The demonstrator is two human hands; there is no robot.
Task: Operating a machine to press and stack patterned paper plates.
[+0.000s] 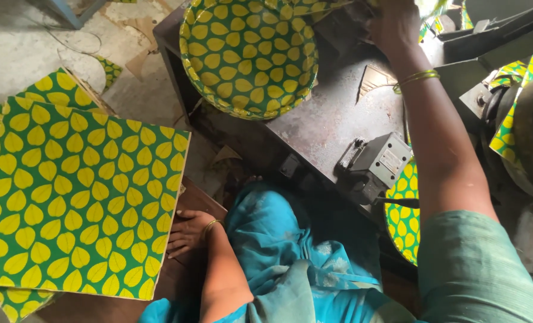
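One green, yellow-leaf-printed pressed paper bowl [248, 57] sits finished on the grey metal press table [332, 119]. Left of that table, her left hand [185, 233] lies loosely on the edge of the stack of flat square sheets in the same print [75, 197], many unpressed. Her right hand [395, 24] reaches over the table's far edge; I cannot tell its grip.

There is one view only, from the person's head, looking almost straight down and close in. It takes in the lap at the bottom, the metal worktop [332, 119] ahead, the floor [21, 48] and stacked sheets [75, 197] to the left.
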